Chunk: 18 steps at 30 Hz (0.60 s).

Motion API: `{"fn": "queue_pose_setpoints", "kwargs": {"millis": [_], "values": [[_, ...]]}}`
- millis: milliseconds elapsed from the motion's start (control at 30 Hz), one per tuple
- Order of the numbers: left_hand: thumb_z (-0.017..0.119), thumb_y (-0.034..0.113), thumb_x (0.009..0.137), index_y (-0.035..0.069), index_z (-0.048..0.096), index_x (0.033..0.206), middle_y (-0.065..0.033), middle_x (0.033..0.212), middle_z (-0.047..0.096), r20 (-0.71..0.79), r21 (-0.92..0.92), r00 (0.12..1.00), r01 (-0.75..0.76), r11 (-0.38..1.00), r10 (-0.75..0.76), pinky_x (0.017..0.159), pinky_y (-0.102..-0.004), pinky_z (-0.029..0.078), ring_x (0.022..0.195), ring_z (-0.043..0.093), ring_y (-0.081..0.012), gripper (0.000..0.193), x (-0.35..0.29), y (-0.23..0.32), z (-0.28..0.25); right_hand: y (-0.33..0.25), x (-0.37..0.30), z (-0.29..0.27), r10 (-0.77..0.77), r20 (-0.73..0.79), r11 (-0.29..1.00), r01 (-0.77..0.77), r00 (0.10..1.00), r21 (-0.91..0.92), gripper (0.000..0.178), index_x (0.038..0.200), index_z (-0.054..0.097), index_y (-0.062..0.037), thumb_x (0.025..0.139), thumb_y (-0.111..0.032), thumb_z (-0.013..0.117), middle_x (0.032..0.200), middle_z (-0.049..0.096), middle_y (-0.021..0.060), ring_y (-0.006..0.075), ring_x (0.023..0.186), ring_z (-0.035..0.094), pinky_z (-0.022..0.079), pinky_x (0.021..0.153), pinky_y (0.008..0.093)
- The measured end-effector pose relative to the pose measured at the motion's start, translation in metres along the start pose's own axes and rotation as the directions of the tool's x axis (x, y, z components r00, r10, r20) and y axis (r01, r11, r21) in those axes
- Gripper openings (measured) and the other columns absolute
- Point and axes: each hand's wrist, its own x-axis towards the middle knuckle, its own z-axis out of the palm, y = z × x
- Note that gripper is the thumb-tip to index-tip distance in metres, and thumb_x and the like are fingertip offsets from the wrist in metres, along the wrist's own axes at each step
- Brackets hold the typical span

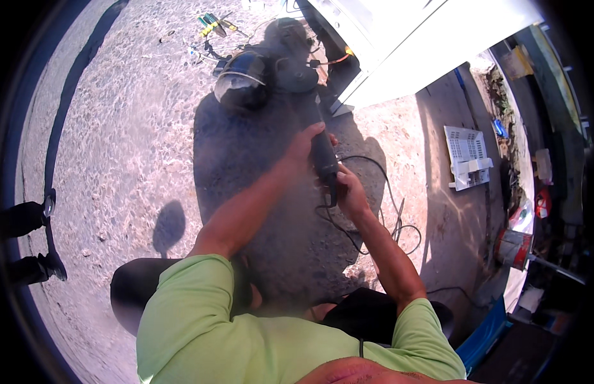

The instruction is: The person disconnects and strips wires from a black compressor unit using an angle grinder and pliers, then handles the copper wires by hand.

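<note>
Both of my hands are closed on a dark, tube-shaped corded power tool (322,152); its exact kind is hard to make out. Around the middle of its body wraps my left hand (303,144). My right hand (350,192) grips the rear end, where a black cord (389,185) comes out and loops over the ground. The tool's front end points away from me into shadow, beside a black rounded metal housing (242,80) that looks like a compressor. Haze or dust blurs the area around my left arm.
A large white appliance cabinet (412,51) stands at the far right of the housing. Pliers (213,25) and loose wires lie at the back. To the right are a white slotted plastic panel (466,157) and a red can (513,248). Another person's feet (47,265) show at far left.
</note>
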Motion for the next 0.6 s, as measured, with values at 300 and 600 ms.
{"fn": "queue_pose_setpoints", "kwargs": {"millis": [300,600], "values": [[0.064,0.045,0.095,-0.003,0.064,0.101,-0.0164,0.093,0.069,0.130,-0.188,0.987,0.115,0.975,-0.091,0.083,-0.0398,0.059,0.087,0.069,-0.0286,0.049,-0.003,0.018,0.010,0.017,0.000,0.003,-0.053,-0.009,0.990,0.054,0.999,0.129,0.044,0.140,0.052,-0.0028,0.100,-0.015,0.063,0.123,0.065,0.0098,0.0222,0.106,0.067,0.055,0.090,0.0373],[0.063,0.040,0.094,-0.001,0.064,0.101,-0.0120,0.088,0.066,0.289,-0.191,0.953,0.154,0.969,-0.095,0.080,-0.0416,0.058,0.081,0.066,-0.0276,0.042,0.009,0.019,0.012,0.016,0.003,0.014,-0.068,0.021,0.977,0.062,0.997,0.204,0.043,0.136,0.055,-0.0039,0.098,-0.015,0.069,0.117,0.065,0.0061,0.0157,0.099,0.066,0.053,0.087,0.0324]]}}
